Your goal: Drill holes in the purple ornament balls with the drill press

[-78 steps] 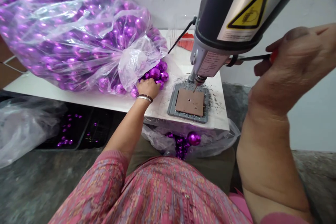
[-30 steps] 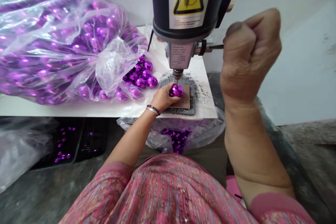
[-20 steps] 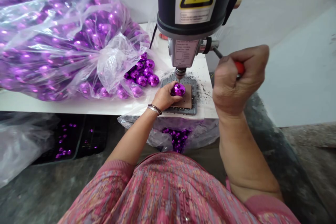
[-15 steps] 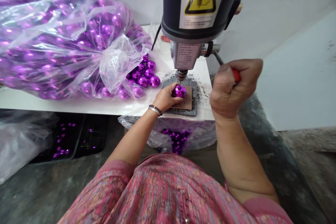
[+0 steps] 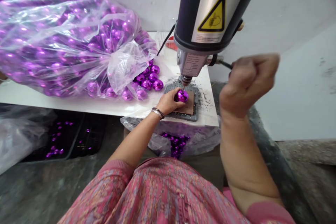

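My left hand (image 5: 170, 100) grips a shiny purple faceted ball (image 5: 182, 96) between thumb and fingers. The ball sits over a brown board (image 5: 187, 106) on the grey base (image 5: 195, 114) of a drill press (image 5: 210, 10). Right above the ball is the drill chuck (image 5: 186, 80) with a thin bit; whether the bit touches the ball I cannot tell. My right hand (image 5: 244, 84) is closed around the end of the drill press lever (image 5: 225, 64), its knob hidden inside the fist.
A big clear plastic bag (image 5: 65, 42) of purple balls lies on the white table (image 5: 78, 106), several loose balls (image 5: 152, 77) at its mouth. Dark shavings surround the base. Below the table edge hangs an open plastic bag (image 5: 207, 141) with purple balls. Dark crates (image 5: 89, 133) stand on the floor.
The view has shifted, so the drill press appears lower and further right. My right hand, still on the lever, appears slightly further right and higher. My left hand keeps hold of the ball.
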{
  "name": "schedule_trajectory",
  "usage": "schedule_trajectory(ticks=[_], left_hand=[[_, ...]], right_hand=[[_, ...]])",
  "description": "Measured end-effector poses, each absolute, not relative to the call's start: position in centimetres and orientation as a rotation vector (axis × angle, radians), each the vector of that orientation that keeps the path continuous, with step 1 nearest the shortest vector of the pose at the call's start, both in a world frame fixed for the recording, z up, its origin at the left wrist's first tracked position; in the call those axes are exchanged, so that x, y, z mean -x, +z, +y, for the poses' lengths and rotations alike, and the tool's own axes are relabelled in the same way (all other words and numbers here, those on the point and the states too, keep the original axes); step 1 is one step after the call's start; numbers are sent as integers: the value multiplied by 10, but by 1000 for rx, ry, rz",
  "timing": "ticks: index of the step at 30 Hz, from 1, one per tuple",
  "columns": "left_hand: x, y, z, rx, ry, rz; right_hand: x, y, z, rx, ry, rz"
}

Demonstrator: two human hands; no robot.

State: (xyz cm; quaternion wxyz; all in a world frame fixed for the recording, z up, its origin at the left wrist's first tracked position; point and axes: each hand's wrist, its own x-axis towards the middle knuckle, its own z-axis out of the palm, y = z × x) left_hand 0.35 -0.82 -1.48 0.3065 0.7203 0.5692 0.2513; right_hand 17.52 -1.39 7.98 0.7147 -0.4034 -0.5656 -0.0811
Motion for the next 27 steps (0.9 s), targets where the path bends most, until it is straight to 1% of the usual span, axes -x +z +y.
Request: schedule_trajectory(ticks=[4, 7, 9, 12, 13, 15, 18, 20, 22, 24, 27], left_hand=[[12, -19, -20, -2042, 698, 1312], [35, -19, -28, -2113, 717, 1166], [50, -15, -23, -2056, 791, 1323], [62, -4, 0, -1915, 857, 1844], [62, -1, 10, -1883, 804, 1991], [59, 5, 27, -1858, 586, 2146], [51, 6, 40, -1871, 281, 2169], [48, 3, 40, -1880, 237, 2161], [49, 0, 36, -1880, 334, 2133], [51, 0, 29, -1801, 565, 2031], [53, 5, 18, -1430, 869, 1637]], right_hand=[[-177, 124, -2, 1019, 116, -1258], [-175, 129, -4, 1050, 180, -1217], [-173, 126, -8, 1053, 172, -1205], [-171, 124, -15, 1075, 160, -1184], [-170, 125, -16, 1086, 165, -1176], [-170, 126, -17, 1098, 173, -1167], [-171, 126, -15, 1059, 162, -1190], [-172, 124, -12, 1016, 138, -1208], [-173, 121, -10, 988, 118, -1225], [-174, 120, -10, 976, 109, -1244], [-174, 120, -10, 967, 94, -1268]])
